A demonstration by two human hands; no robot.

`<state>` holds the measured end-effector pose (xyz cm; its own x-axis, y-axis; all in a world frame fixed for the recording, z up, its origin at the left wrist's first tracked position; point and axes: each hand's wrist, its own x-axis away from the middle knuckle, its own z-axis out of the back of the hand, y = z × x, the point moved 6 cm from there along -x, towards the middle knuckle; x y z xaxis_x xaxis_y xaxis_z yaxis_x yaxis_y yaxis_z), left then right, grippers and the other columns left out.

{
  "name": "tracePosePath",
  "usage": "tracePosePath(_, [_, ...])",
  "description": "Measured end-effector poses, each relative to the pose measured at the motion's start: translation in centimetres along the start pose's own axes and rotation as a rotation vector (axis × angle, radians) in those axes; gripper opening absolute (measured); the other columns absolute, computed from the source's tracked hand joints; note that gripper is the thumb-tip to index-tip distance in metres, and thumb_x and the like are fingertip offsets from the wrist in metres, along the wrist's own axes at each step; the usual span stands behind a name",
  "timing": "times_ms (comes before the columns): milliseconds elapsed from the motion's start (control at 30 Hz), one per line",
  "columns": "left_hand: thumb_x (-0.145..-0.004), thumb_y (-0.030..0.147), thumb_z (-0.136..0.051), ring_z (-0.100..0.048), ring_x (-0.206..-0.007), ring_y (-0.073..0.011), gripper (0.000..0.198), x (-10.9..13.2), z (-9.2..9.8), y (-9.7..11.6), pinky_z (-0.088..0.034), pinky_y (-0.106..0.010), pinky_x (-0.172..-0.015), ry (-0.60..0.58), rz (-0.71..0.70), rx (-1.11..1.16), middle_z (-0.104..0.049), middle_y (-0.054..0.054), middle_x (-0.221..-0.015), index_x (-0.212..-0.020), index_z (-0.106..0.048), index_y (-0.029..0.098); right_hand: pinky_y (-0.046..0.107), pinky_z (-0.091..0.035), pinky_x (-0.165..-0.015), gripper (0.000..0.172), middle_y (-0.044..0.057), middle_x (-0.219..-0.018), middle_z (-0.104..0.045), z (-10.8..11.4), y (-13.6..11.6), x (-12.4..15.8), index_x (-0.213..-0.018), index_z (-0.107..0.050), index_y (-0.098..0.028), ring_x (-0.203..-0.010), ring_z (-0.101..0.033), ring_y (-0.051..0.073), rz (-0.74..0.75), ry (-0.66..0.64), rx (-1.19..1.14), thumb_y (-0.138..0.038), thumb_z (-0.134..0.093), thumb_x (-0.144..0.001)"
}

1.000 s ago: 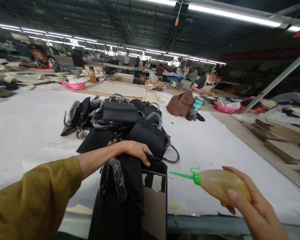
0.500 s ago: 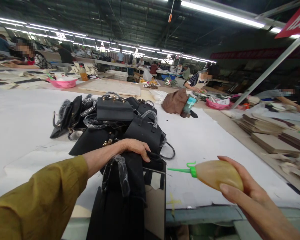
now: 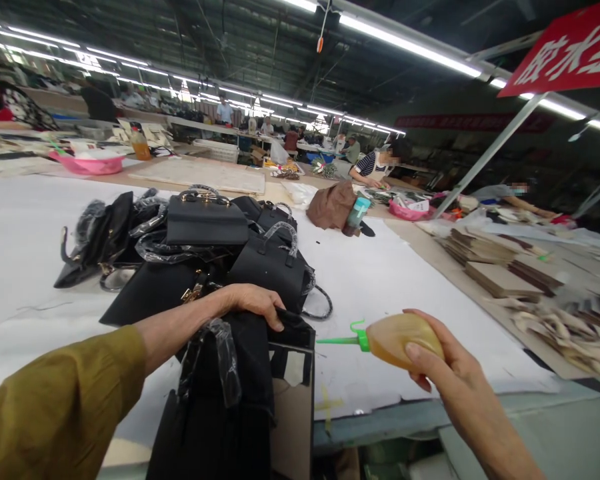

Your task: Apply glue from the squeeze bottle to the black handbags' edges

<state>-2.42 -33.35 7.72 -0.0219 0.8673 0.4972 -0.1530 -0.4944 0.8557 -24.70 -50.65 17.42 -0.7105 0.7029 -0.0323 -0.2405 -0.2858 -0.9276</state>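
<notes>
Grasping squeeze bottle (image 3: 403, 340) in right hand (image 3: 443, 363), with green nozzle (image 3: 341, 341) aimed toward 9 o'clock, ending just beside black bag (image 3: 247, 360) (can't tell if touching). Pinching that bag's upper edge in left hand (image 3: 255, 303), with bag toward 6 o'clock from there. Best to hold edge steady, squeeze lightly, avoid dripping on outer faces. Mind piled bags (image 3: 207, 223) at 11 o'clock.

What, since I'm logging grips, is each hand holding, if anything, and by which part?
Right hand: the squeeze bottle, by its rounded body. Left hand: the black bag beneath it, apparently by its upper edge.
</notes>
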Motion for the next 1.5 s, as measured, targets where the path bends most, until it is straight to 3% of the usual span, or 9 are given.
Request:
tracePosePath(233, [-0.059,0.029,-0.069,-0.054,-0.053,-0.012,0.024,0.1,-0.1,0.0,-0.044,-0.022,-0.052,-0.003,0.014,0.005,-0.064,0.002,-0.063,-0.08,-0.07,0.017,0.024,-0.04,-0.047,0.063,0.0,-0.078,-0.056,0.1,-0.8,0.2,-0.115,-0.05,-0.025,-0.057,-0.046,0.013,0.006,0.022,0.076,-0.057,-0.064,-0.063])
tracePosePath(400, [-0.057,0.028,-0.069,-0.051,-0.05,-0.0104,0.023,0.4,-0.1,0.6,-0.041,-0.02,-0.049,0.023,0.024,0.0,-0.062,0.003,-0.059,-0.077,-0.07,0.016,0.024,-0.045,-0.049,0.061,0.001,-0.085,-0.06,0.1,-1.1,0.4,-0.111,-0.053,-0.025,-0.066,-0.053,0.018,0.049,0.066,0.152,-0.058,-0.063,-0.062])
tracePosePath(667, [-0.057,0.03,-0.071,-0.048,-0.046,-0.0093,0.026,0.1,-0.1,0.2,-0.04,-0.021,-0.048,0.004,0.029,-0.011,-0.061,0.004,-0.057,-0.079,-0.07,0.017,0.024,-0.054,-0.06,0.057,0.003,-0.097,-0.066,0.4,-1.1,0.1,-0.11,-0.054,-0.025,-0.086,-0.062,0.025,0.242,0.053,0.251,-0.051,-0.067,-0.061])
tracePosePath(1000, [-0.058,0.029,-0.07,-0.053,-0.052,-0.0112,0.025,-0.2,-0.2,-0.1,-0.044,-0.021,-0.052,-0.022,0.04,0.008,-0.063,0.003,-0.062,-0.08,-0.07,0.018,0.025,-0.051,-0.079,0.056,0.003,-0.113,-0.058,0.2,-0.7,0.6,-0.117,-0.049,-0.029,-0.095,-0.061,0.022,0.411,0.073,0.367,-0.051,-0.064,-0.068])
tracePosePath(1500, [-0.058,0.029,-0.071,-0.052,-0.051,-0.0109,0.024,-0.4,-0.3,0.1,-0.044,-0.021,-0.053,-0.02,0.038,-0.001,-0.064,0.002,-0.061,-0.078,-0.07,0.017,0.025,-0.053,-0.075,0.051,0.003,-0.11,-0.061,0.7,0.2,1.9,-0.114,-0.051,-0.028,-0.092,-0.062,0.022,0.548,0.039,0.489,-0.048,-0.065,-0.07])
